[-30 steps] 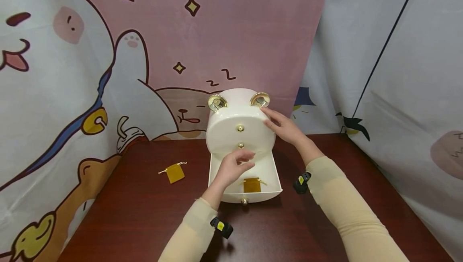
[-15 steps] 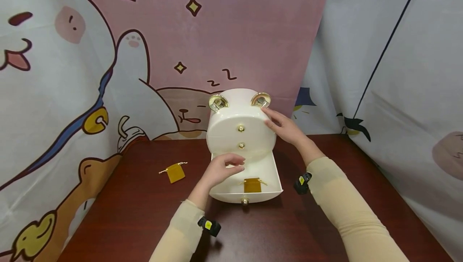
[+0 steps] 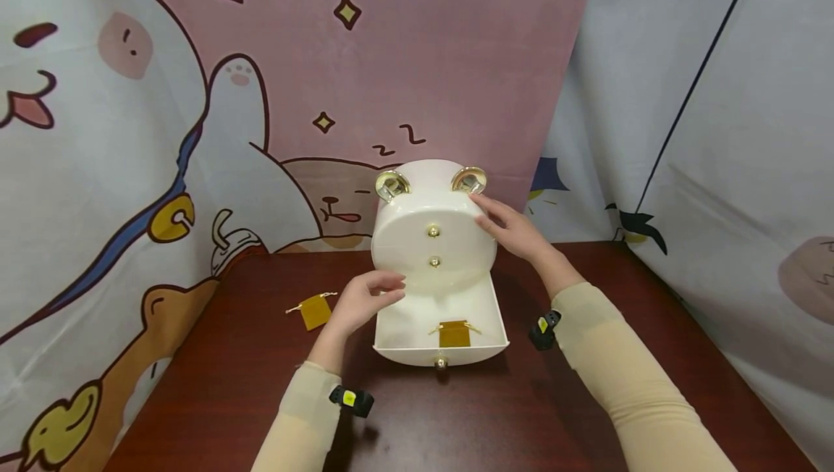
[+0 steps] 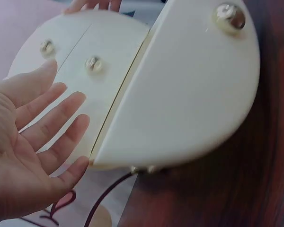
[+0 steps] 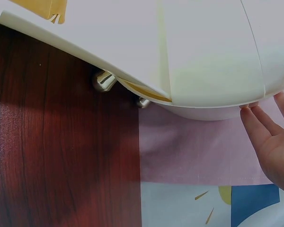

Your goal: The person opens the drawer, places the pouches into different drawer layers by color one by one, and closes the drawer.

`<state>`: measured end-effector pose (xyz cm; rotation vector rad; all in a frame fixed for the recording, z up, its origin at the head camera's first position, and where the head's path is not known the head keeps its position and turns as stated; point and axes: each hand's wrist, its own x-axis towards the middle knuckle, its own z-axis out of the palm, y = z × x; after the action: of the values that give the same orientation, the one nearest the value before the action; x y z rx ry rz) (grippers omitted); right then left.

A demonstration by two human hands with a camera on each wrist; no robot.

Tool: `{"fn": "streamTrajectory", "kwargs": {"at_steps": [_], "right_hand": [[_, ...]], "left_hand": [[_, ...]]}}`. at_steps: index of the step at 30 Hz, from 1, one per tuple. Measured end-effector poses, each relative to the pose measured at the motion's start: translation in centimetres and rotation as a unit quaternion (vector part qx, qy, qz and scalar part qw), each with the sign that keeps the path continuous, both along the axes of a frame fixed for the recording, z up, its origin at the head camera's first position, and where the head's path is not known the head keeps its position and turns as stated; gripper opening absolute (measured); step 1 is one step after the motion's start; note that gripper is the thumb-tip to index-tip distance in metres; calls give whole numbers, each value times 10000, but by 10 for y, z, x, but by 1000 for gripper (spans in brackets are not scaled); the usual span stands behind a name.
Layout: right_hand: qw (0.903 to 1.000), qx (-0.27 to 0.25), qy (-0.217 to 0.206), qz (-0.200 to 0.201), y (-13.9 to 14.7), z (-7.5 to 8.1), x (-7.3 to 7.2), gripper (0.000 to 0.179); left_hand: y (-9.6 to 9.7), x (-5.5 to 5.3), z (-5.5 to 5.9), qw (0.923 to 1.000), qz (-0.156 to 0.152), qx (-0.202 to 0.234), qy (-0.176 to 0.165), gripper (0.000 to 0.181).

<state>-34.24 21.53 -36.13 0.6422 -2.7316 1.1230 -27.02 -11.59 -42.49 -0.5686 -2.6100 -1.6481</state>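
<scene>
A white rounded storage box with gold ears and gold knobs stands on the table, its bottom drawer pulled out toward me. Inside that drawer lies a mustard drawstring pouch. A second mustard pouch is on the table to the left, partly behind my left wrist. My left hand hovers at the drawer's left side, fingers relaxed and holding nothing; the left wrist view shows its fingers spread before the box front. My right hand rests its fingertips on the box's upper right side, below the right ear.
The dark red wooden table reaches back to a cartoon-printed cloth, with more cloth hanging on both sides. Gold feet support the box. Each wrist wears a small black camera.
My left hand has moved left, from over the open drawer to its left edge. The right hand has stayed in place on the box; the pouches have not moved.
</scene>
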Motion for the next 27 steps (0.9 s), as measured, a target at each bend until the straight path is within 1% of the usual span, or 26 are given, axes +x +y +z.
{"fn": "streamTrajectory", "kwargs": {"at_steps": [5,9,15,20,22,27], "right_hand": [[10000,-6,-28,-21,0,0,1,59],[10000,5,-6,-20,1,0,0,59],[10000,-12,-15,-23,0,0,1,59],[10000,-23,-62,-11,0,1,1,59],[10000,-32,-78,-8,0,1,2,59],[10000,-54,-70,9,-1,1,2,59]], "left_hand": [[-18,-3,-2,9991,362,145,-169,33],[-32,-5,-5,9983,486,233,-231,35],[-53,-10,-15,9971,610,266,-373,39],[-70,-14,-25,9955,822,87,-470,37],[-77,-15,-28,9946,920,-49,-482,39],[-96,-21,-38,9933,1012,-278,-474,43]]}}
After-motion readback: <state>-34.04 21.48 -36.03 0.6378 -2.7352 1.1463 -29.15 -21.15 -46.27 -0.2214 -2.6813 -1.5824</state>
